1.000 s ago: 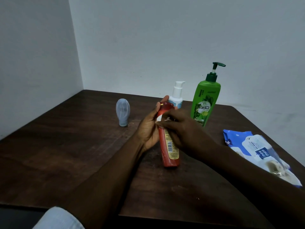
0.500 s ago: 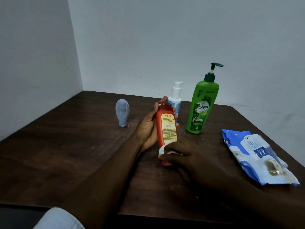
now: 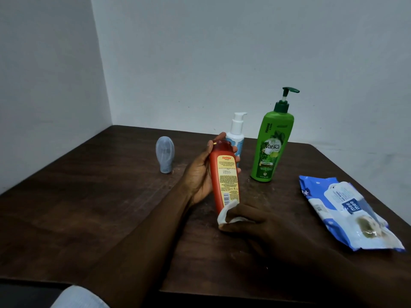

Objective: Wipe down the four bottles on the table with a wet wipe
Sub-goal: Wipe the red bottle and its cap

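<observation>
The red plastic bottle (image 3: 224, 176) with its yellow label is lifted off the dark wooden table (image 3: 89, 207), over its middle, tilted with the cap away from the person. The left hand (image 3: 200, 174) wraps around its upper half, seemingly to steady it and leave the label side free for wiping. The right hand (image 3: 251, 225) pinches a crumpled white wet wipe (image 3: 225, 215) against the bottle's near end. Along the far edge stand the white pump bottle (image 3: 236, 132) and tall green pump bottle (image 3: 271, 147), with the small grey bottle (image 3: 165, 155) toward the far left corner, apparently awaiting their turn. The blue-and-white wipes pack (image 3: 342, 210) lies by the right edge, handy for that hand.
</observation>
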`<state>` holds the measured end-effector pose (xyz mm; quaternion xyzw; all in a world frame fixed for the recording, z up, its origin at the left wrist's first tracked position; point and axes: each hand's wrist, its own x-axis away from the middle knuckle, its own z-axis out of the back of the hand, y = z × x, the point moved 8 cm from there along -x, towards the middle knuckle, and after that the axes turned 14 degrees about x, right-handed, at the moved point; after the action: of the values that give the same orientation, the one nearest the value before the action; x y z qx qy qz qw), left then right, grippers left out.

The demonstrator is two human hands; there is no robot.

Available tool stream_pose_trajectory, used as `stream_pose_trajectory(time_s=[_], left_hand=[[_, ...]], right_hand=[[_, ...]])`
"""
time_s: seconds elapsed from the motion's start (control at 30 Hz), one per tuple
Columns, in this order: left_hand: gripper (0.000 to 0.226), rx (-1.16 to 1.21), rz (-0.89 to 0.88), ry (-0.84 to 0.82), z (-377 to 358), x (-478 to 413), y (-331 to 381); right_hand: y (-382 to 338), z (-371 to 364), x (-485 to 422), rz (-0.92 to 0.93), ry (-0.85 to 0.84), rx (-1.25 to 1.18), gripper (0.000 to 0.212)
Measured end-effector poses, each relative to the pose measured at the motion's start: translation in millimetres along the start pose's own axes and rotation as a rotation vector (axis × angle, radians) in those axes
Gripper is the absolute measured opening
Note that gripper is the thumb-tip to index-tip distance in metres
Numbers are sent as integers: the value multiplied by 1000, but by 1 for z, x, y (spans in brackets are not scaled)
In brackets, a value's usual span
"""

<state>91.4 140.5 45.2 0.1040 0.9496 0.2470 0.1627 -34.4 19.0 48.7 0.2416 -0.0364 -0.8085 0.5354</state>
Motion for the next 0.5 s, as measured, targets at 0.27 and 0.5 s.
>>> stream_pose_trajectory(time_s=[0.27, 0.5], left_hand=[[49, 6, 14, -15, -3, 2, -1], [48, 11, 9, -4, -1, 2, 0]], right_hand=[[14, -3, 15, 16, 19, -95, 36], [18, 4, 6, -21, 94, -108, 27]])
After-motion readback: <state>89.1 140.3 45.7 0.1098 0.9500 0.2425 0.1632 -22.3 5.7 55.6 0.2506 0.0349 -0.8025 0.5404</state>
